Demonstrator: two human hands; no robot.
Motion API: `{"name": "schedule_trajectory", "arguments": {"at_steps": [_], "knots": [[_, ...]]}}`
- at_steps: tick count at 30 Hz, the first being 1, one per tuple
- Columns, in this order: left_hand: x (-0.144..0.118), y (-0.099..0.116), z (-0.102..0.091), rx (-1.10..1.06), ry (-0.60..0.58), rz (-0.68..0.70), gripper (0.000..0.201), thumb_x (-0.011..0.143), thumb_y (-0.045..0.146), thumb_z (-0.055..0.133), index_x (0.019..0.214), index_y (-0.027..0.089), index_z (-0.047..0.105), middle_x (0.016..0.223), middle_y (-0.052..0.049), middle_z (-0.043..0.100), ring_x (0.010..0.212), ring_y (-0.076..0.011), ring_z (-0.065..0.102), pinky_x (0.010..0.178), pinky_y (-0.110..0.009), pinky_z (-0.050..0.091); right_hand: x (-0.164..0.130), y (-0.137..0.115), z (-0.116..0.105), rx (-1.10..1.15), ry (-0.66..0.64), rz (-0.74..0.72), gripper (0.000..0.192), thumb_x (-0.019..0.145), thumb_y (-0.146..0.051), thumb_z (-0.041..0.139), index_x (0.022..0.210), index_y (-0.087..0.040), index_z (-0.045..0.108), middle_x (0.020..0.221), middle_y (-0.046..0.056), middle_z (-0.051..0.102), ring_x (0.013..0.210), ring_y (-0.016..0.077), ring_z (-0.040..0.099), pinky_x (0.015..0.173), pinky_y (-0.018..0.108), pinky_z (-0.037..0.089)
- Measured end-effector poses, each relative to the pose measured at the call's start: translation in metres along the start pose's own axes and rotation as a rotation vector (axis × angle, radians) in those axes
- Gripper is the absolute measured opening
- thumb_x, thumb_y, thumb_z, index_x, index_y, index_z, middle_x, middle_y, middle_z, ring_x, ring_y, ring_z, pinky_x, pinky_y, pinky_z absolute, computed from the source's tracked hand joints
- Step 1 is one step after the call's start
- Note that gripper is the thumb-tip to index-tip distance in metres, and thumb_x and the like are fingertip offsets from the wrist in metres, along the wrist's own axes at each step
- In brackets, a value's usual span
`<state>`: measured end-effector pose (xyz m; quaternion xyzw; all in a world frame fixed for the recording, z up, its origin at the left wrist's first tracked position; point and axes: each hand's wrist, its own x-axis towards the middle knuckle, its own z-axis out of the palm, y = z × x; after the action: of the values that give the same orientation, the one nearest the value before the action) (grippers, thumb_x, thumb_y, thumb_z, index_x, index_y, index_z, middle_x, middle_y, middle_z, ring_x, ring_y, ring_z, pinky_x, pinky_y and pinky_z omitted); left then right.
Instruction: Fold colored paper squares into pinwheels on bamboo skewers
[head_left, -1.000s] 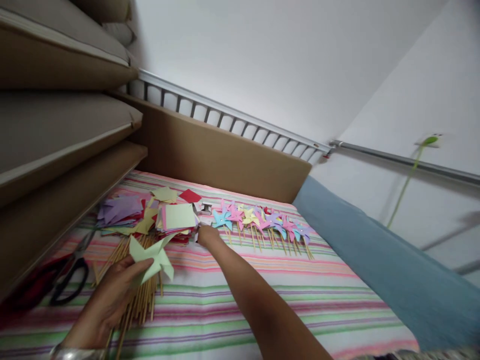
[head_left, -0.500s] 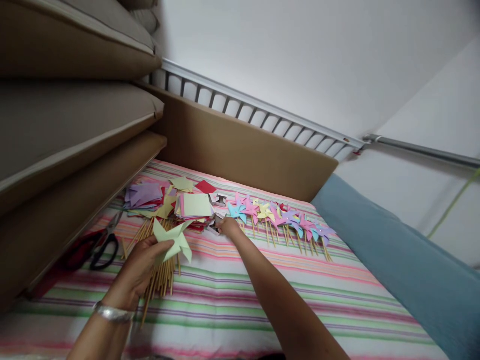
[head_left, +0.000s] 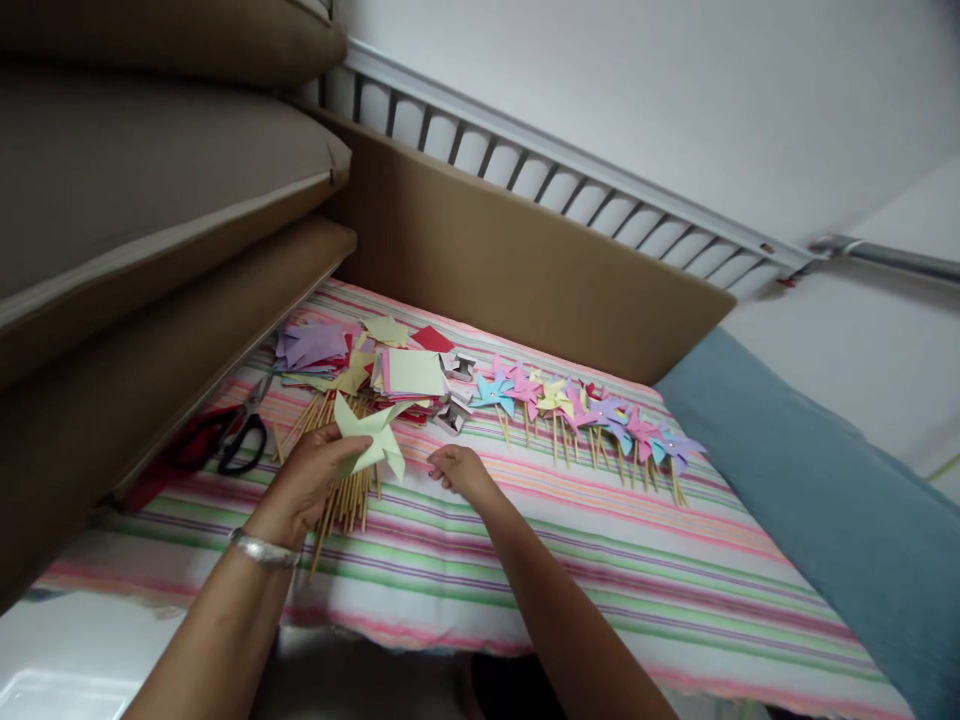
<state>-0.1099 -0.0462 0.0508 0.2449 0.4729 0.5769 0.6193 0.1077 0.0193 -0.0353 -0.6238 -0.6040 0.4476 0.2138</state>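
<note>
My left hand point(head_left: 304, 482) holds a pale green paper pinwheel point(head_left: 369, 437) by its lower edge, above a loose bundle of bamboo sticks point(head_left: 346, 496) on the striped cloth point(head_left: 615, 570). My right hand point(head_left: 459, 468) hovers just right of the pinwheel. Its fingertips are pinched together, and anything between them is too small to see. A small open box point(head_left: 453, 414) lies a little beyond that hand. Behind it sits a stack of coloured paper squares point(head_left: 411, 372).
A row of finished pinwheels on sticks point(head_left: 592, 418) runs to the right. Scissors point(head_left: 238, 440) lie at the left by stacked brown cushions point(head_left: 150, 200). A cardboard panel point(head_left: 525, 260) and a metal rail point(head_left: 577, 165) close the back. A blue cushion point(head_left: 817, 500) borders the right.
My right hand has drawn back from the small box beside the paper stack towards the pinwheel. The left hand keeps hold of the pinwheel. The view has tilted down.
</note>
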Motion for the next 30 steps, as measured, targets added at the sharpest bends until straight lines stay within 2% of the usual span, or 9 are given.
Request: {"name": "schedule_trajectory", "arguments": {"at_steps": [3,7,10,14,21,30], "knots": [[0.000,0.000,0.001,0.017,-0.019,-0.019,0.037,0.048,0.023,0.075,0.082,0.009,0.070,0.066,-0.008,0.071,0.056,-0.0225,0.064,0.053,-0.031,0.047,-0.015,0.014,-0.003,0.046,0.102,-0.098,0.021,0.077,-0.025,0.047,0.088,-0.017,0.063,0.070,0.002,0.065,0.055,0.0105,0.054,0.052,0.022,0.043],[0.000,-0.002,0.005,0.038,-0.024,-0.044,0.037,0.049,0.024,0.075,0.083,0.010,0.069,0.062,-0.007,0.070,0.052,-0.0205,0.062,0.052,-0.029,0.046,-0.032,0.027,-0.002,0.036,0.190,-0.230,0.019,0.071,-0.019,0.053,0.084,-0.020,0.066,0.084,0.003,0.063,0.072,0.0140,0.059,0.068,0.027,0.048],[0.003,-0.005,0.006,0.043,-0.023,-0.057,0.036,0.049,0.023,0.075,0.082,0.009,0.069,0.064,-0.007,0.071,0.053,-0.0194,0.063,0.054,-0.029,0.047,-0.033,0.028,0.002,-0.004,0.218,-0.288,0.020,0.070,-0.016,0.054,0.085,-0.021,0.067,0.088,0.003,0.061,0.075,0.0140,0.059,0.072,0.028,0.048],[0.009,-0.013,0.005,0.007,0.009,-0.031,0.034,0.048,0.020,0.076,0.080,0.010,0.070,0.070,-0.006,0.072,0.062,-0.0187,0.065,0.061,-0.027,0.048,-0.025,0.020,0.005,-0.082,0.202,-0.313,0.018,0.069,-0.013,0.057,0.082,-0.021,0.067,0.084,0.002,0.062,0.072,0.0140,0.059,0.070,0.027,0.048],[0.015,-0.024,0.011,0.020,0.027,-0.038,0.032,0.049,0.020,0.077,0.079,0.011,0.071,0.070,-0.006,0.072,0.060,-0.0181,0.064,0.060,-0.027,0.046,-0.018,0.008,0.003,-0.203,0.164,-0.322,0.017,0.073,-0.009,0.054,0.073,-0.019,0.067,0.080,0.004,0.063,0.077,0.0166,0.058,0.076,0.029,0.044],[0.020,-0.027,0.019,0.085,0.056,-0.091,0.031,0.050,0.021,0.078,0.079,0.011,0.070,0.068,-0.004,0.072,0.059,-0.0149,0.062,0.061,-0.025,0.045,-0.010,0.007,-0.008,-0.177,0.046,-0.306,0.021,0.075,-0.010,0.051,0.078,-0.021,0.068,0.081,0.001,0.068,0.077,0.0151,0.061,0.072,0.024,0.044]]}}
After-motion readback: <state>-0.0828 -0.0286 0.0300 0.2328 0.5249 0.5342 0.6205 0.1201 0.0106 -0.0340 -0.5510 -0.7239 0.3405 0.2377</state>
